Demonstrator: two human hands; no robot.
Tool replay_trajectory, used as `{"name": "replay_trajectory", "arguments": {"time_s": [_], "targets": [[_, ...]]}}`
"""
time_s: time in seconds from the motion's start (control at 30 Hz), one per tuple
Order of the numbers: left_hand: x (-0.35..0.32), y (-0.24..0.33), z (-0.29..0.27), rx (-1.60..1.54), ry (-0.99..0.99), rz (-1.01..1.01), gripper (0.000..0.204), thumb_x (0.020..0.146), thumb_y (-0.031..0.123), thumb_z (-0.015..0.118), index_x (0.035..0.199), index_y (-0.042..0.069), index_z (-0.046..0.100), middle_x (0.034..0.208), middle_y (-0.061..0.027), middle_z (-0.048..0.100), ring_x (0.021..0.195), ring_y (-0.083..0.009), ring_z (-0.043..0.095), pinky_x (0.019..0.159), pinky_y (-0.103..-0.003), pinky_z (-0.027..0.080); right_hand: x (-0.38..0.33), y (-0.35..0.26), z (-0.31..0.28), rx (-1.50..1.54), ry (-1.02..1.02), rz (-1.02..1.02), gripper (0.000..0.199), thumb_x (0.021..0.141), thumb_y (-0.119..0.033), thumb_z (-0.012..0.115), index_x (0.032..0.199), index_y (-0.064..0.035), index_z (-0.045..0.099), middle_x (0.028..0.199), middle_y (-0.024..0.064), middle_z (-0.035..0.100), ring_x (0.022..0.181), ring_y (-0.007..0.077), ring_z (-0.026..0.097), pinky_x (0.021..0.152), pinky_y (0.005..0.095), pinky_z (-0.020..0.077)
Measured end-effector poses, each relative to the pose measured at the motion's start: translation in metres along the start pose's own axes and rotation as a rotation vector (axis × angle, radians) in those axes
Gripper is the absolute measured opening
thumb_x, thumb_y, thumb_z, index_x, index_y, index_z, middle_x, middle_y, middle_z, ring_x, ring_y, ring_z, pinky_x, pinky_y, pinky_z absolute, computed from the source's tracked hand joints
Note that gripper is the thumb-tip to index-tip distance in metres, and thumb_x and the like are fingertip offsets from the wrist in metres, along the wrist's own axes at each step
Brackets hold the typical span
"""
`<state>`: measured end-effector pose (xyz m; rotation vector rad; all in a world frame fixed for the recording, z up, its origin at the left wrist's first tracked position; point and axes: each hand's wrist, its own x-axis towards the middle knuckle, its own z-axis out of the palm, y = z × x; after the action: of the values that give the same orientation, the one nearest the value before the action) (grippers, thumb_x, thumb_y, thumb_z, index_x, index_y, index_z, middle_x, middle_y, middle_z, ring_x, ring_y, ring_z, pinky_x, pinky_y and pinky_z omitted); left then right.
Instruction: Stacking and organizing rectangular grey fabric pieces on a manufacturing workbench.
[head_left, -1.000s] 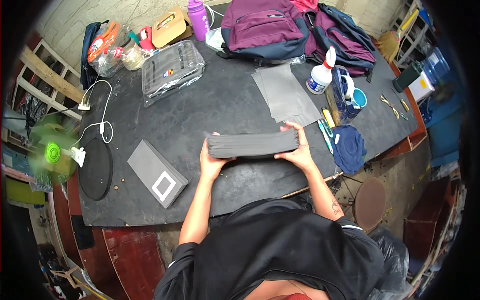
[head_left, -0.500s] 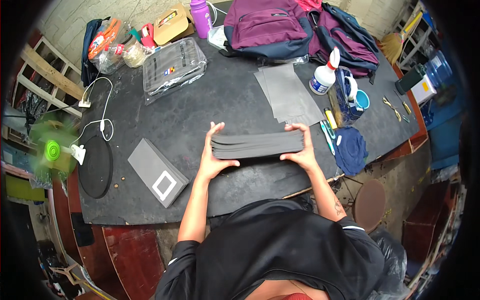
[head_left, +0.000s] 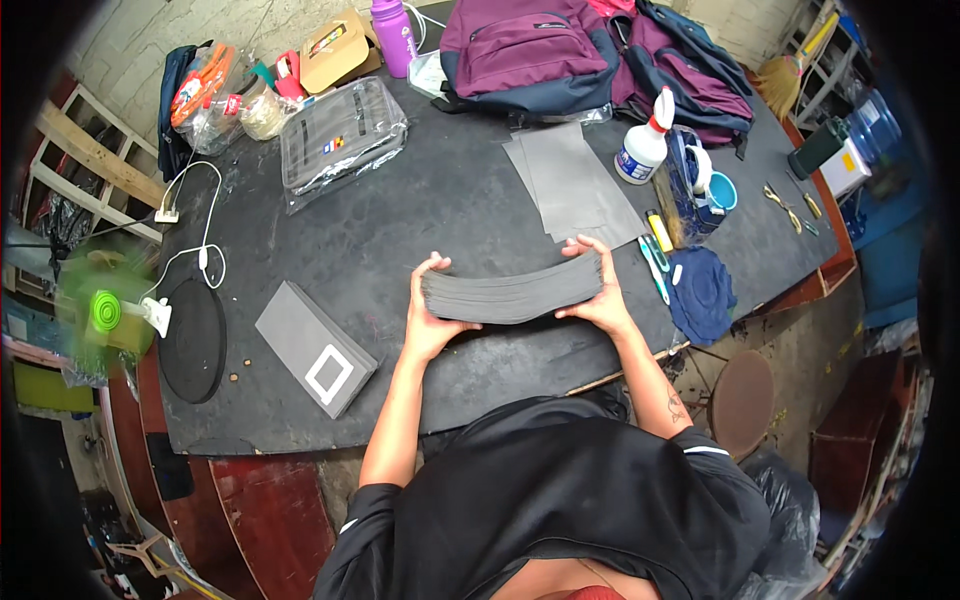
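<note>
Our black worktable (head_left: 450,210) bears backpacks (head_left: 530,50), grey sheets (head_left: 575,185), a spray bottle (head_left: 645,145), and a flat grey box (head_left: 315,345).

Hands: two, the left hand (head_left: 432,318) and the right hand (head_left: 598,296)
Grey sheet stacks: one held stack (head_left: 512,294)
Backpacks: two (head_left: 528,52) (head_left: 690,72)
Spray bottles: one (head_left: 644,145)
Purple bottles: one (head_left: 393,35)
Grey boxes: one (head_left: 315,347)

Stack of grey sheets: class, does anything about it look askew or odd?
Yes. The stack of grey sheets, pressed between the left hand and right hand, sags in the middle instead of lying flat.
</note>
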<state>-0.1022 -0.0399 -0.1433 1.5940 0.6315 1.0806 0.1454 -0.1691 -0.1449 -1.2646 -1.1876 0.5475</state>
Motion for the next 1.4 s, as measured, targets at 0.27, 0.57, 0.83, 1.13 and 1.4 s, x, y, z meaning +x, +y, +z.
{"name": "replay_trajectory", "arguments": {"time_s": [0.27, 0.57, 0.83, 1.13, 1.4], "targets": [[-0.001, 0.021, -0.001, 0.256, 0.06, -0.22, 0.078, 0.06, 0.031, 0.089, 0.118, 0.003, 0.045, 0.11, -0.0107, 0.057, 0.104, -0.02, 0.055, 0.091, -0.034, 0.045, -0.012, -0.007, 0.011, 0.07, 0.193, 0.207, 0.083, 0.051, -0.014, 0.093, 0.119, -0.0077, 0.045, 0.102, 0.0025, 0.056, 0.1, 0.0153, 0.054, 0.09, 0.0303, 0.0439], [0.02, 0.048, -0.012, 0.417, -0.04, -0.487, 0.07, 0.063, 0.039, 0.084, 0.11, -0.004, 0.056, 0.098, -0.017, 0.067, 0.093, -0.0256, 0.066, 0.083, -0.037, 0.051, 0.004, -0.032, 0.011, -0.215, 0.152, 0.589, 0.086, 0.058, -0.034, 0.087, 0.122, 0.0074, 0.047, 0.114, 0.0185, 0.059, 0.103, 0.0254, 0.059, 0.089, 0.0364, 0.0485], [0.033, 0.063, 0.024, 0.952, -0.059, -0.075, 0.07, 0.066, 0.035, 0.081, 0.118, -0.002, 0.053, 0.116, -0.0208, 0.051, 0.113, -0.0355, 0.047, 0.095, -0.043, 0.04, 0.01, -0.021, 0.01, -0.758, 0.006, 0.651, 0.094, 0.057, -0.057, 0.082, 0.117, 0.0084, 0.051, 0.114, 0.0219, 0.051, 0.111, 0.037, 0.047, 0.095, 0.0437, 0.042], [0.035, 0.019, 0.077, 0.587, -0.299, 0.217, 0.038, 0.075, 0.015, 0.073, 0.11, 0.005, 0.063, 0.113, -0.0099, 0.058, 0.12, -0.0321, 0.046, 0.102, -0.041, 0.036, -0.007, -0.035, 0.018, -0.62, 0.246, 0.358, 0.058, 0.07, -0.032, 0.08, 0.111, 0.0004, 0.054, 0.098, 0.0124, 0.051, 0.089, 0.0247, 0.05, 0.079, 0.0371, 0.0453], [0.038, 0.004, 0.075, 0.364, -0.232, 0.133, 0.032, 0.076, 0.006, 0.068, 0.108, 0.004, 0.064, 0.11, -0.0095, 0.059, 0.119, -0.0322, 0.046, 0.101, -0.041, 0.039, -0.012, -0.015, -0.005, -0.201, 0.303, 0.528, 0.016, 0.093, -0.01, 0.055, 0.097, 0.0019, 0.063, 0.081, 0.0021, 0.062, 0.073, 0.0079, 0.055, 0.067, 0.0227, 0.046]]}}
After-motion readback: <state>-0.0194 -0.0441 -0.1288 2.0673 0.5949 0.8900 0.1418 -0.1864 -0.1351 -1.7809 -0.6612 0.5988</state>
